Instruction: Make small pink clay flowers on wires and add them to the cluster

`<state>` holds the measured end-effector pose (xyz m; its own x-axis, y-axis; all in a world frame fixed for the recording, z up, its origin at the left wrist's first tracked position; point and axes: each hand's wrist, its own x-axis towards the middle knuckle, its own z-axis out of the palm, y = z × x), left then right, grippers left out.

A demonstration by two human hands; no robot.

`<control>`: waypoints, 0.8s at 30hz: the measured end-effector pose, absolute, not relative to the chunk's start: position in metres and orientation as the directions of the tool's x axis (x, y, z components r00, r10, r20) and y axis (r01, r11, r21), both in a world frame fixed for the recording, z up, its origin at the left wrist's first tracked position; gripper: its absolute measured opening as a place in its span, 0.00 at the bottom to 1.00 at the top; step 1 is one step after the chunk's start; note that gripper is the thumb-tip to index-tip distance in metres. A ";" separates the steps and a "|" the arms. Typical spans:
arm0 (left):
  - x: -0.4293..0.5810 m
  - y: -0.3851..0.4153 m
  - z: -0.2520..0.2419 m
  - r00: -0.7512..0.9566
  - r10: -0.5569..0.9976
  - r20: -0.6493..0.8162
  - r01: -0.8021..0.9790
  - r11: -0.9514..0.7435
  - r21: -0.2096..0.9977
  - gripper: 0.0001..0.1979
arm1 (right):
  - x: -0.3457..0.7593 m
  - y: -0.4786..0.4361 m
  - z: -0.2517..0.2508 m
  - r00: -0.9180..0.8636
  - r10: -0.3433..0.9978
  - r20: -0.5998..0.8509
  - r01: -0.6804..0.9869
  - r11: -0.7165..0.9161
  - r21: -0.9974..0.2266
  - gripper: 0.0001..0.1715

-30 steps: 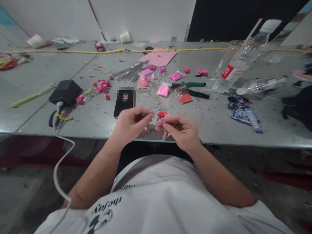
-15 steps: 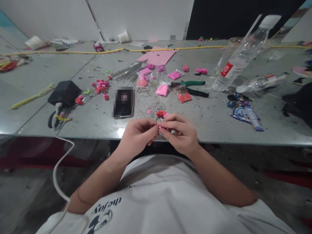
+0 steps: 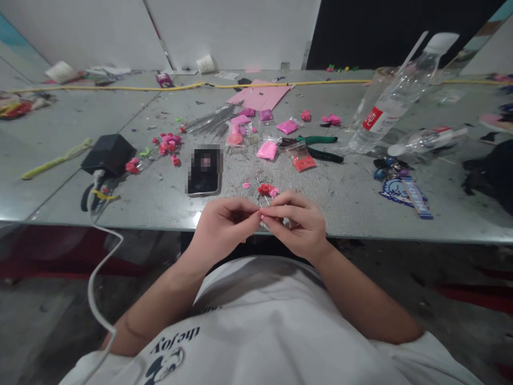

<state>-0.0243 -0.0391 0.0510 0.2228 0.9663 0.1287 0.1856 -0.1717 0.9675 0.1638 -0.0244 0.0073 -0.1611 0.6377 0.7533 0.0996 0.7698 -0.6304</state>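
One grey bench (image 3: 352, 220) is stretching across the view and carrying everything else. Two clear bottles are sitting at its right: an upright bottle (image 3: 395, 104) and a lying bottle (image 3: 430, 140). One pink sheet (image 3: 262, 95) is lying flat near the back. Two bare hands are working at the front edge. The right hand (image 3: 298, 223) is pinching a tiny piece in a narrow grip of thumb and forefinger; the left hand (image 3: 223, 229) is keeping a narrow grip too, its tips touching the right ones, though I cannot tell whether they are also gripping the piece. One black adapter (image 3: 108, 155) is sitting at the left, and one phone (image 3: 204, 172) is lying just beyond the left hand. One pair of pliers (image 3: 320, 140) is resting farther back; before it two bags are lying, a light pink bag (image 3: 267, 150) and a red bag (image 3: 302, 161). One red cluster (image 3: 265, 189) is lying just beyond the fingertips, one pink disc (image 3: 246, 185) near it. Smallest, one pink bit (image 3: 262, 217) is showing between the meeting fingertips.
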 end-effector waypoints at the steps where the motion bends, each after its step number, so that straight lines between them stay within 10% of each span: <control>1: -0.025 -0.039 0.052 0.229 0.960 0.163 0.218 -0.214 0.952 0.04 | 0.164 -0.024 0.006 -0.171 0.649 0.741 0.062 0.758 -0.649 0.10; 14: -0.039 -0.031 0.058 0.486 0.718 0.499 0.408 -0.691 0.597 0.03 | 0.174 -0.013 0.010 -0.502 0.800 0.329 -0.369 0.146 -0.918 0.07; 24: -0.089 -0.001 0.038 0.578 0.712 0.399 0.611 -0.702 0.365 0.12 | 0.165 -0.013 0.004 -0.254 0.942 0.218 -0.442 0.088 -0.893 0.14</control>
